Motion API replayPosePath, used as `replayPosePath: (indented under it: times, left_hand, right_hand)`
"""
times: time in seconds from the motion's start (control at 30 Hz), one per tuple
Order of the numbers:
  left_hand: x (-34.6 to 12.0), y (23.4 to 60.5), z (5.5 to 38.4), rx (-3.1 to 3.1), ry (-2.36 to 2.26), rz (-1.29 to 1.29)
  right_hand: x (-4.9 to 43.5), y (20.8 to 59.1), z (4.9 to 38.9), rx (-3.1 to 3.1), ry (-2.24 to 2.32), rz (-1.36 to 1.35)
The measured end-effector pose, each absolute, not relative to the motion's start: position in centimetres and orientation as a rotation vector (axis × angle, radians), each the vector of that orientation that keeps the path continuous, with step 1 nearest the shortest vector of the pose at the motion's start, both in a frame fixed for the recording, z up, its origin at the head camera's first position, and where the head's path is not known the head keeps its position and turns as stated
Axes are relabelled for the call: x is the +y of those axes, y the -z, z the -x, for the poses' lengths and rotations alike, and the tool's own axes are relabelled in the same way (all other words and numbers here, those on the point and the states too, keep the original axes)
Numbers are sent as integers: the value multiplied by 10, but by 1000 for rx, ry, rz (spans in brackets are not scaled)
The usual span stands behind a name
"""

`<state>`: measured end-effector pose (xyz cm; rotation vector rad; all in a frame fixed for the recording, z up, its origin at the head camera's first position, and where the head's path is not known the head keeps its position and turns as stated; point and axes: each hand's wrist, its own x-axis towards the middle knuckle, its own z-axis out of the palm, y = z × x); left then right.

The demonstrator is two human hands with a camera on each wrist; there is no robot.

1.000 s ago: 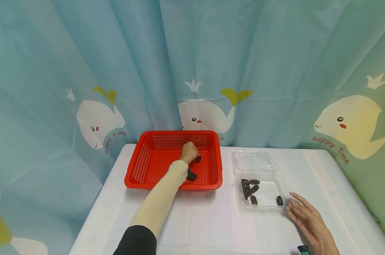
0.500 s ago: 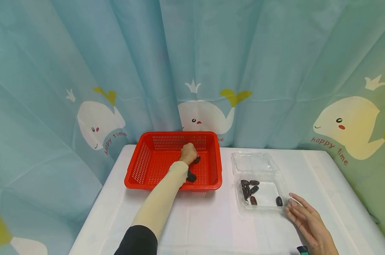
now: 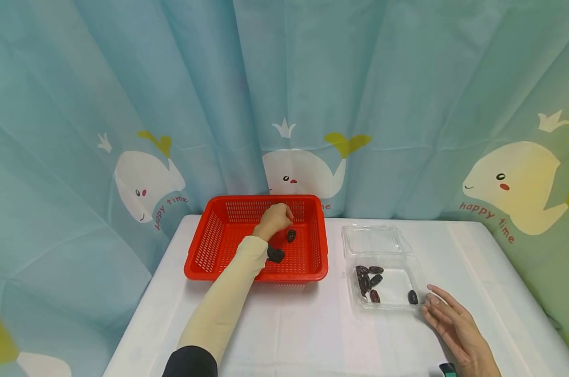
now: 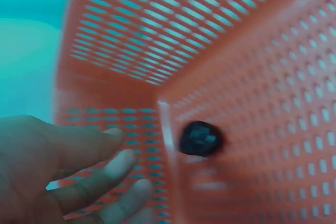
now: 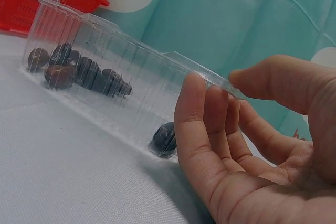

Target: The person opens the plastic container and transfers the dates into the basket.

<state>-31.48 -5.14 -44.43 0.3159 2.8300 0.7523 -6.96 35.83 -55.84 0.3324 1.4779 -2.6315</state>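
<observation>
My left hand (image 3: 275,219) is inside the red basket (image 3: 256,276), above and beside a dark date (image 3: 291,235) on its floor. In the left wrist view the fingers are loosely extended with nothing between them, apart from the date (image 4: 200,139). My right hand (image 3: 458,327) pinches the near right corner of a clear plastic box (image 3: 397,308). In the right wrist view its thumb lies on the box rim (image 5: 210,80), with fingers against the wall. Several dates (image 3: 365,280) lie at the box's left side, and a single date (image 3: 413,297) near the right hand.
The box's clear lid (image 3: 376,240) is folded open toward the back. Both containers stand on a white-covered table (image 3: 322,335). Behind it hangs a blue-green curtain (image 3: 406,104) with whale prints. A black device (image 3: 276,254) sits under the left wrist.
My left hand has lifted away from the date and shifted slightly left and back, with its forearm following. The right hand and the plastic box have kept their places.
</observation>
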Motion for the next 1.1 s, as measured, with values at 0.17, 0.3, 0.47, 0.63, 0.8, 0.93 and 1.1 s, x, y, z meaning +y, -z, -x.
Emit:
replayPosePath:
  times: [0.17, 0.3, 0.47, 0.63, 0.8, 0.93, 1.1]
  left_hand:
    - [-51, 430, 307, 2821, -842, -362]
    - [-46, 422, 298, 2816, -913, -416]
    - [-38, 412, 284, 2809, -1005, -453]
    - [-31, 407, 272, 2791, -1088, -489]
    - [-22, 405, 261, 2795, -1114, -536]
    - [-13, 404, 250, 2769, -1151, -583]
    - [1, 403, 239, 2721, -1209, -656]
  right_hand:
    - [358, 557, 71, 1468, 2627, -330]
    - [358, 557, 71, 1462, 2633, -324]
    - [358, 558, 71, 1450, 2641, -311]
    - [358, 558, 70, 1443, 2652, -277]
    - [359, 559, 70, 1458, 2638, -277]
    - [360, 560, 69, 1444, 2628, -279]
    - [361, 559, 68, 1390, 2645, -261]
